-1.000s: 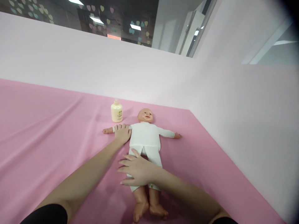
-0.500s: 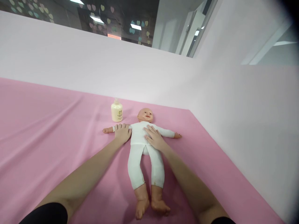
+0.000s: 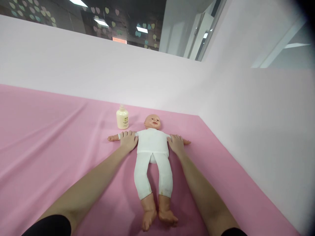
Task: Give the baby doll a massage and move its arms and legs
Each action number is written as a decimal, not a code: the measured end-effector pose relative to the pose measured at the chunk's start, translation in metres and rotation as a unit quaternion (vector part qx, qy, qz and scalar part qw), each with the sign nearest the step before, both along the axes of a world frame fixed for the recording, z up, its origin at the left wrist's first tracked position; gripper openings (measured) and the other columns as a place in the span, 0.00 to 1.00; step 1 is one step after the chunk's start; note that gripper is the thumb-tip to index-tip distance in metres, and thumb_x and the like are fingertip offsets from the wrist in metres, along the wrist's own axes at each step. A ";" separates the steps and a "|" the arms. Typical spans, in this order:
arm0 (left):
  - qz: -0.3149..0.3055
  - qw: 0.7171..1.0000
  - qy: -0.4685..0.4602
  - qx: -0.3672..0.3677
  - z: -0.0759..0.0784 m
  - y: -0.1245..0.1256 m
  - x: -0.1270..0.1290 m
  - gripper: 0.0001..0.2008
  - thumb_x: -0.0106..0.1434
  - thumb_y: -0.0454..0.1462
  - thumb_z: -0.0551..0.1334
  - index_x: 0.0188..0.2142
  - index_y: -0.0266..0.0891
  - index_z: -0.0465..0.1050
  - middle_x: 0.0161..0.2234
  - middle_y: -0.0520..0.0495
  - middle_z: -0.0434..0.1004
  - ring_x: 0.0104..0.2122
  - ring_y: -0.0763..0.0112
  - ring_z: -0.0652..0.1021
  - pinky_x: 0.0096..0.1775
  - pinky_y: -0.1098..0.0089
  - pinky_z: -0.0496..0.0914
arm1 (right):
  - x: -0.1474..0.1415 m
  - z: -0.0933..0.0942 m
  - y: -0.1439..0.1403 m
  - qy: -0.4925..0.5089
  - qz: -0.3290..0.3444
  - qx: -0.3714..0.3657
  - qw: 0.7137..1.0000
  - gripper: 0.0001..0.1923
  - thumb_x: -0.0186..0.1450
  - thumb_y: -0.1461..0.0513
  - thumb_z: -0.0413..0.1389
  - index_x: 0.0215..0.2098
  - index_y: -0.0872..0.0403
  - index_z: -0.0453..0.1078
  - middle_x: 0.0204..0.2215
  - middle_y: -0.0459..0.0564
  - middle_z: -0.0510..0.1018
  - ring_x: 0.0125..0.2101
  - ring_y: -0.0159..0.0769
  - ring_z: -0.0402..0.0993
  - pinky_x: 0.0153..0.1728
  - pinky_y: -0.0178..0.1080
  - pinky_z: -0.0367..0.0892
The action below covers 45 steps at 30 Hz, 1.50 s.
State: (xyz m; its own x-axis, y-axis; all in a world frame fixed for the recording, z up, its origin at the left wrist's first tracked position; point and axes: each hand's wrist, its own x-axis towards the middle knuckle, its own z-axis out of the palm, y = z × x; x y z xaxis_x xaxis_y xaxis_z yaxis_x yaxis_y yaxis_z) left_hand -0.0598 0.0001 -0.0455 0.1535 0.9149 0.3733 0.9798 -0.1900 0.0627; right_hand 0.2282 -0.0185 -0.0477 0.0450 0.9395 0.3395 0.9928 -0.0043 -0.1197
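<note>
the baby doll (image 3: 152, 144) lies on its back in the middle of the pink sheet (image 3: 49, 137), head toward the far white wall (image 3: 98, 75), arms spread out to either side, legs straight with bare feet nearest the camera. it wears a white top and white leggings. the left hand (image 3: 128, 140) lies flat, palm down, over the doll's sleeved arm on that side, fingers spread and closed around nothing; the doll's small bare hand pokes out just beyond the fingertips. the right hand (image 3: 176, 143) lies the same way over the other arm (the doll's hand shows just past it too). neither hand is gripping; both simply press the arms against the sheet.

the step in hand looks like holding or stroking both arms at once. to do it well, i'd judge the palms should stay flat and the pressure even on both sides, so the light doll doesn't twist or slide on the smooth cloth, with fingers kept along the sleeves rather than bunching them.

a cream lotion bottle (image 3: 122, 118) stands upright just beyond the left hand, near the doll's head, not touching either.
</note>
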 end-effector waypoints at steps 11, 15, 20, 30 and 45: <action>-0.157 0.963 -0.133 -0.173 0.028 -0.025 0.037 0.27 0.67 0.47 0.44 0.62 0.39 0.51 0.65 0.39 0.49 0.63 0.55 0.53 0.60 0.53 0.49 | -0.006 -0.003 -0.001 -0.022 -0.024 0.033 0.999 0.16 0.68 0.56 0.43 0.44 0.55 0.69 0.42 0.55 0.76 0.45 0.44 0.65 0.49 0.43 0.47; -0.204 0.951 -0.107 -0.205 0.039 -0.055 0.055 0.28 0.66 0.48 0.46 0.63 0.42 0.50 0.66 0.39 0.40 0.64 0.46 0.44 0.59 0.45 0.47 | -0.006 -0.003 0.000 -0.022 -0.025 0.030 0.999 0.16 0.68 0.56 0.44 0.43 0.55 0.69 0.42 0.56 0.76 0.45 0.44 0.65 0.49 0.43 0.47; -0.376 0.911 -0.029 -0.164 0.048 -0.095 0.070 0.22 0.67 0.46 0.47 0.59 0.45 0.60 0.63 0.43 0.53 0.63 0.49 0.51 0.59 0.40 0.43 | -0.006 -0.005 0.001 -0.032 -0.027 0.038 0.998 0.16 0.68 0.56 0.44 0.42 0.56 0.69 0.40 0.56 0.76 0.44 0.44 0.65 0.48 0.43 0.47; -0.619 0.764 -0.026 -0.181 0.043 -0.161 0.088 0.16 0.63 0.44 0.56 0.48 0.41 0.71 0.50 0.44 0.74 0.59 0.60 0.63 0.63 0.56 0.45 | -0.006 -0.002 -0.001 -0.019 -0.017 0.033 0.999 0.16 0.68 0.57 0.44 0.42 0.55 0.69 0.41 0.56 0.76 0.45 0.44 0.65 0.49 0.43 0.47; -0.269 0.936 -0.149 -0.172 0.036 -0.056 0.053 0.24 0.69 0.45 0.41 0.60 0.44 0.59 0.64 0.48 0.52 0.64 0.64 0.52 0.62 0.53 0.46 | -0.005 0.000 -0.002 -0.009 -0.014 0.029 0.999 0.16 0.68 0.57 0.43 0.42 0.56 0.69 0.40 0.57 0.76 0.45 0.43 0.66 0.48 0.42 0.48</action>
